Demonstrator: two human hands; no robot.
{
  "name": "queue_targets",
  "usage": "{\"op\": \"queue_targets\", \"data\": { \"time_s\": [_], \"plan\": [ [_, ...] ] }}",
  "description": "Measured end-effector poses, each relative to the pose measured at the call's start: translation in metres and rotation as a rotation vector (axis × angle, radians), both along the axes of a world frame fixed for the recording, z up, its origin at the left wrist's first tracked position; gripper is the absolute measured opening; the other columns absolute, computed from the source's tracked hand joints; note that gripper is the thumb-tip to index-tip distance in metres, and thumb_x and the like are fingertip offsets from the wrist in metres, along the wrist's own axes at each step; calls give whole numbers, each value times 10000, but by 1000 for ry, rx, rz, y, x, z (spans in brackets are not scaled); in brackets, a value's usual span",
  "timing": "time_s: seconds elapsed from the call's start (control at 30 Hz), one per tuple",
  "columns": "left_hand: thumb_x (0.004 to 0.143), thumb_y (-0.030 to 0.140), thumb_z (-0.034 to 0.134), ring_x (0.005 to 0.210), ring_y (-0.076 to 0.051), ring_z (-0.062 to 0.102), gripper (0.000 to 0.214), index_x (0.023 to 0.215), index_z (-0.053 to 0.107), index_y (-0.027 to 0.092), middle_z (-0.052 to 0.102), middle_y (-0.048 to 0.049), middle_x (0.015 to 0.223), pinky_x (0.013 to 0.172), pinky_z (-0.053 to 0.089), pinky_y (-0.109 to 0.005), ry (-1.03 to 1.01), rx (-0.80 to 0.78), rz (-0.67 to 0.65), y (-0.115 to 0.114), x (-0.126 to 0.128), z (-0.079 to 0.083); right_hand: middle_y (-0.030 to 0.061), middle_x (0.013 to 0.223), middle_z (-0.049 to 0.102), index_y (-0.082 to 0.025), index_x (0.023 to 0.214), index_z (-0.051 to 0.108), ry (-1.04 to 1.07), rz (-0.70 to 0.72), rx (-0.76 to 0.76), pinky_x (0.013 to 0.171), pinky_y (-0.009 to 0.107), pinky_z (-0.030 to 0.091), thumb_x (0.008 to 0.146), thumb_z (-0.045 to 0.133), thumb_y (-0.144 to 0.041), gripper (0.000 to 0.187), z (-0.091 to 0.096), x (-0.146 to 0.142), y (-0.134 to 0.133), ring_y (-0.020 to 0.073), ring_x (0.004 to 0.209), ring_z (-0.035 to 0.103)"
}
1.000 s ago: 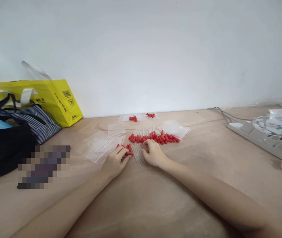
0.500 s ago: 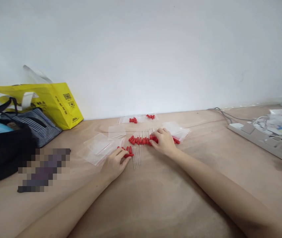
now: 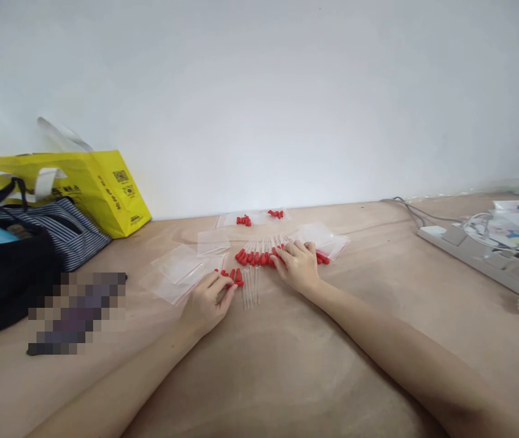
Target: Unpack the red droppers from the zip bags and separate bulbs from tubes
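Note:
My left hand (image 3: pixel 208 299) is closed in a pinch on a red rubber bulb (image 3: pixel 240 283), beside a small group of loose red bulbs (image 3: pixel 233 274). Right of its fingertips lie several bare, clear glass dropper tubes (image 3: pixel 250 289). My right hand (image 3: pixel 299 266) curls over the right part of a row of droppers (image 3: pixel 254 258), red bulbs toward me and clear tubes pointing to the wall. Its thumb and fingers close round a bulb there; the hand partly hides the row.
Clear zip bags (image 3: pixel 179 271) lie left of the droppers, and another bag (image 3: pixel 320 236) lies right. Bagged red bulbs (image 3: pixel 243 220) are near the wall. A yellow bag (image 3: pixel 117 194) and a striped pouch (image 3: pixel 65 228) stand left; a power strip (image 3: pixel 464 252) with cables sits right.
My right hand has shifted slightly and its fingers sit a little differently over the bulbs. My left hand stays by its loose bulbs. The whole view has drifted slightly left.

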State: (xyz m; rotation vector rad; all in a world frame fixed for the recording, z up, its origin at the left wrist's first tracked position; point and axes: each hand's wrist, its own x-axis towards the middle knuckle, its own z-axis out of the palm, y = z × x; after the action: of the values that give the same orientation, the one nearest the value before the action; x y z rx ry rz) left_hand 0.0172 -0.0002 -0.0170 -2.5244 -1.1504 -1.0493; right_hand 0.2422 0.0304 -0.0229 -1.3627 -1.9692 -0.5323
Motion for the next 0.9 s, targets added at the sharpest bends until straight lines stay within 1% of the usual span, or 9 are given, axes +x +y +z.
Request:
{"op": "queue_targets", "data": {
  "time_s": [0.1,0.2,0.27,0.43,0.5,0.57,0.67,0.77,0.9],
  "plan": [
    [833,226,440,651,-126,498,186,742,592,167,542,-20,669,634,422,-259,-27,-26,-75,-9,9,6,34,708,591,-189,896,621,-43,136,94,698,337,225,870,403,-319,255,-1,0,-23,148,710,464],
    [858,257,402,645,-128,484,245,756,609,177,542,-12,654,652,409,-281,4,-145,-118,-17,24,10,6,671,582,-200,924,604,-85,257,191,699,326,232,863,434,-300,207,-4,-1,-45,121,651,456],
    [879,270,353,622,-124,477,318,685,586,176,533,0,621,639,399,-282,1,-239,-122,-19,35,10,-8,629,567,-207,922,598,-113,320,244,687,320,234,859,447,-276,178,-6,-2,-54,111,619,446],
    [889,277,319,592,-114,486,358,604,508,173,524,23,579,583,386,-254,-136,-369,-68,-11,52,2,-18,613,568,-235,909,595,-192,402,193,689,318,250,870,420,-293,188,-6,-3,-56,108,621,458],
    [882,282,332,610,-127,490,336,614,502,171,530,14,594,592,371,-266,-111,-287,1,-8,50,3,-18,635,590,-245,895,604,-183,388,185,722,325,266,863,428,-329,198,-5,0,-54,111,634,470],
    [865,306,375,655,-150,494,296,644,515,170,553,-5,640,622,347,-295,17,-132,61,-5,45,8,-9,711,624,-255,907,610,-145,361,205,771,335,281,851,449,-325,184,-5,5,-54,120,690,501],
    [830,358,454,700,-181,496,247,686,542,178,582,-25,691,642,309,-325,251,103,69,-5,37,14,27,983,633,-260,1063,568,-123,322,219,889,355,277,840,471,-279,244,-4,15,-55,162,935,522],
    [828,369,463,708,-186,503,252,687,553,180,589,-38,696,660,307,-335,372,229,46,-7,34,14,45,1172,557,-260,1185,489,-177,328,167,992,422,213,838,474,-264,347,-4,20,-52,200,1136,433],
    [836,322,455,720,-176,518,210,731,582,191,602,-38,720,719,322,-345,393,312,17,-10,36,9,26,1044,635,-266,1113,541,-211,407,135,1018,517,162,841,482,-232,281,-8,16,-43,200,1128,459]
  ]
}}
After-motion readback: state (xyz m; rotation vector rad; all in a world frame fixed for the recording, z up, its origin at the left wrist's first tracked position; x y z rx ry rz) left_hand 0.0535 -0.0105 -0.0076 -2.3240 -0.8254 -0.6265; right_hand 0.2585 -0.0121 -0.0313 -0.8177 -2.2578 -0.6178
